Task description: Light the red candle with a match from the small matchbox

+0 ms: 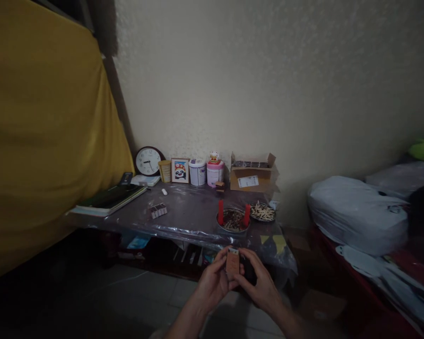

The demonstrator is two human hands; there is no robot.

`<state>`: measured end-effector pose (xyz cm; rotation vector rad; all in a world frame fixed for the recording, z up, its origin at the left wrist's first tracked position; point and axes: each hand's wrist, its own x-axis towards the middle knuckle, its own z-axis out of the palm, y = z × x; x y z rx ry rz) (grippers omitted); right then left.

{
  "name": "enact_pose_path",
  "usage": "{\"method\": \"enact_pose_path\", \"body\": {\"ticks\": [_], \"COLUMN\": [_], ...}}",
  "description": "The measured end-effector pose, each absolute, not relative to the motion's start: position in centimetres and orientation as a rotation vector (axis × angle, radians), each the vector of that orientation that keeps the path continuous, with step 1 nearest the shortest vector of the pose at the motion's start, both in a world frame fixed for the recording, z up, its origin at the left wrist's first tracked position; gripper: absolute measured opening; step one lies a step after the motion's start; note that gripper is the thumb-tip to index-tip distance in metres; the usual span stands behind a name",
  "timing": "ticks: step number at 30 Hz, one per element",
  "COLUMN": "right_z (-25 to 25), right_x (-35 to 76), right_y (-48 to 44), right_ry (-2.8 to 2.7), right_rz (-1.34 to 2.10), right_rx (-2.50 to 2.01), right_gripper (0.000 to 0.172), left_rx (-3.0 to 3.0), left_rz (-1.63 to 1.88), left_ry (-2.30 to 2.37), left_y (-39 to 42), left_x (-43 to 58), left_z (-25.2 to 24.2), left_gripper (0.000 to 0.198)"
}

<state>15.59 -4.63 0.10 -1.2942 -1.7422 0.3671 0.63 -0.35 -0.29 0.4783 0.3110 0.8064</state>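
Low in front of me, just off the table's front edge, a small brown matchbox (232, 264) is held upright between both hands. Its top end shows a pale strip, perhaps match ends. My left hand (214, 282) is closed on its left side and underside. The fingers of my right hand (257, 278) grip the right side and lower edge. Beyond them on the table, two red candles (221, 214) stand in a round tin (233, 231) with dark burnt bits. Beside it is a round dish of loose matches (263, 213).
A plastic-covered table (187, 207) carries a wrapped pack of matchboxes (158, 211), a clock (148, 161), a panda picture (180, 170), two tubs (197, 173) and an open carton (249, 179). A yellow curtain (49, 132) hangs left; white bags (360, 212) lie right.
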Motion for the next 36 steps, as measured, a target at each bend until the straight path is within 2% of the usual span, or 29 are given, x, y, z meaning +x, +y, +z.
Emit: {"method": "enact_pose_path", "body": {"ticks": [12,17,21,28,36], "right_z": [0.08,0.24,0.28,0.64,0.70], "right_x": [15.62,15.61,15.90,16.49,16.23], "right_y": [-4.64,-4.68,-4.66,-4.46,-4.65], "right_ry": [-1.735,-1.739,-1.738,-1.670,-1.721], "right_rz": [0.346,0.330,0.315,0.265,0.276], "right_rx": [-1.298,-1.298,-1.302,-1.354,-1.342], "right_gripper": [0.042,0.039,0.038,0.034,0.032], "left_rx": [0.509,0.502,0.588,0.824,1.156], "left_rz": [0.811,0.801,0.820,0.964,1.010], "left_ry": [0.278,0.281,0.329,0.523,0.527], "left_y": [-0.60,-0.58,-0.51,-0.26,-0.58], "left_x": [0.71,0.76,0.89,0.45,0.03], "left_z": [0.05,-0.11,-0.35,-0.13,0.47], "left_gripper": [0.016,0.016,0.021,0.044,0.042]}}
